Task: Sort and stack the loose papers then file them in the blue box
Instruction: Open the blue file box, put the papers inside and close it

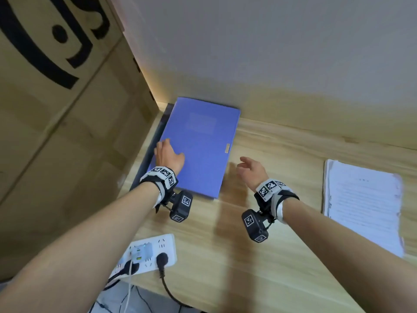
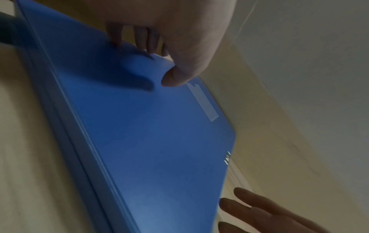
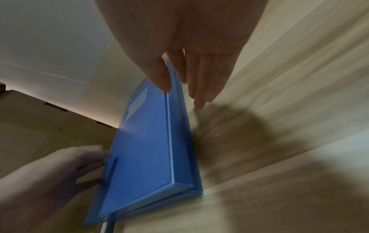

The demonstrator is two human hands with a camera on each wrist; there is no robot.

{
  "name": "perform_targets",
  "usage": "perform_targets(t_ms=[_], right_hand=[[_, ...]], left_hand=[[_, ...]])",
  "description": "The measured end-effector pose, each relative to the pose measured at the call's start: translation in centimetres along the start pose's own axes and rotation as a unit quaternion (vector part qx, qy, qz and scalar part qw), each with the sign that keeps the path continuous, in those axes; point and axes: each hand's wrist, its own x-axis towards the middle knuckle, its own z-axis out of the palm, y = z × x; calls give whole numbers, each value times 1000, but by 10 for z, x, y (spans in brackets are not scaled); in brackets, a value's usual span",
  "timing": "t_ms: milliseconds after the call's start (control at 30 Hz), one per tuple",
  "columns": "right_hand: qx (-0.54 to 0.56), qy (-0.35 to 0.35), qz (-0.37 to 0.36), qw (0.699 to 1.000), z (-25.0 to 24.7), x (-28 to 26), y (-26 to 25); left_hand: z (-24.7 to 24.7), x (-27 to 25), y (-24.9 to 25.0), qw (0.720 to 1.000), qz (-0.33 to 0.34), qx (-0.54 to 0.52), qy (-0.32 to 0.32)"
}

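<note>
The blue box [image 1: 203,154] lies flat and closed on the wooden desk, with a small clasp [image 1: 227,147] on its right edge. My left hand [image 1: 168,152] grips the box's left edge. In the left wrist view its thumb [image 2: 173,77] presses on the lid [image 2: 149,134] while the fingers hook over the far edge. My right hand [image 1: 244,166] hovers open just right of the box, fingers straight [image 3: 199,88], close to the box's side wall [image 3: 179,141] and not clearly touching it. A stack of white printed papers [image 1: 363,206] lies on the desk at the right.
A tall cardboard box [image 1: 56,132] stands against the desk's left side. Under the blue box's left edge lies a dark flat object [image 1: 155,141]. A white power strip [image 1: 149,251] with plugs and cables sits at the near desk edge. The wall [image 1: 270,53] runs behind.
</note>
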Motion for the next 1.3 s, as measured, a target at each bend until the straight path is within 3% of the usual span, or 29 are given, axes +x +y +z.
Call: perform_targets(t_ms=[167,433,633,966,1300], right_hand=[[28,-55,-9,998,31,5,-12],[17,-37,-61,997,22,-13,-5],[22,-14,-78,997,-28,-42,27],[4,34,-13,999,-133,-98,113],[-37,38,14,998,-172,-118,161]], left_hand=[[-4,17,-20,999,-38,21,-12],[0,3,-12,991,-41,-128,6],[22,-44,12,988,-10,-151,-29],[99,-156,67,987,24,-122,-106],[150,-205,79,987,19,-27,-160]])
